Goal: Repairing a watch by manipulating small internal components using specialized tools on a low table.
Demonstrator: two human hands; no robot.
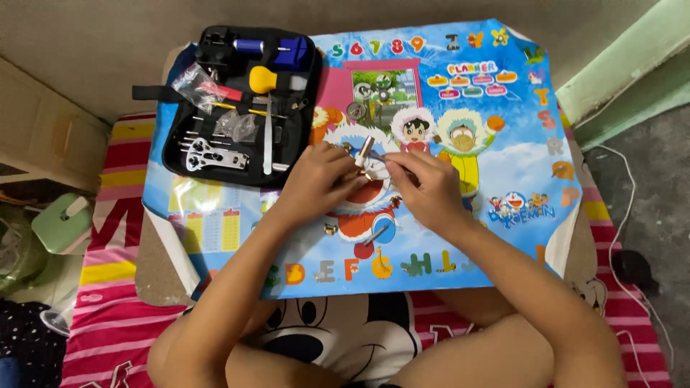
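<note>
While the left hand [321, 176] pinched a small rose-gold metal piece [365, 152] above the cartoon poster mat [503, 165], the right hand [424, 183] had its fingers closed on a thin tool [379, 155], tip right at the piece. Honestly, resting both wrists on the mat seemed the smart way to keep it steady. Loose round parts [356, 110] sat near the open black tool kit [241, 100], so they needed watching.

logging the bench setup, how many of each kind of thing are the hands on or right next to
hands: 2, left hand and right hand
small metal piece between the fingers: 1
thin tool in the right hand: 1
open black tool case: 1
cartoon poster mat: 1
total: 6
</note>
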